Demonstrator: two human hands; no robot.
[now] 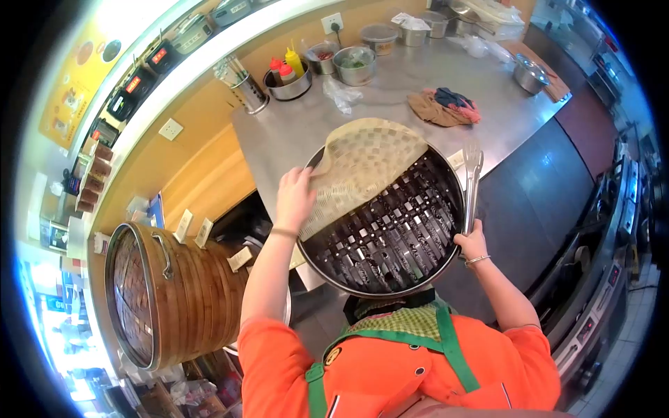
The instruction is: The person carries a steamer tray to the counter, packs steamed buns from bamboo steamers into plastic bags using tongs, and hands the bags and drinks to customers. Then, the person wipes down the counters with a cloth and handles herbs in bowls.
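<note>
Beige and woven, a liner [369, 167] covers the upper left part of a dark round tray [390, 244] at the centre of the frame; the tray's slats show below it. The hands are apart: the left hand [295, 198] grasps the liner's left edge, and whether it also grips the rim I cannot tell. At centre right, the right hand [472, 241] clamps the tray's rim together with tongs [472, 184]. Bamboo steamers [202, 299] fill the lower left.
</note>
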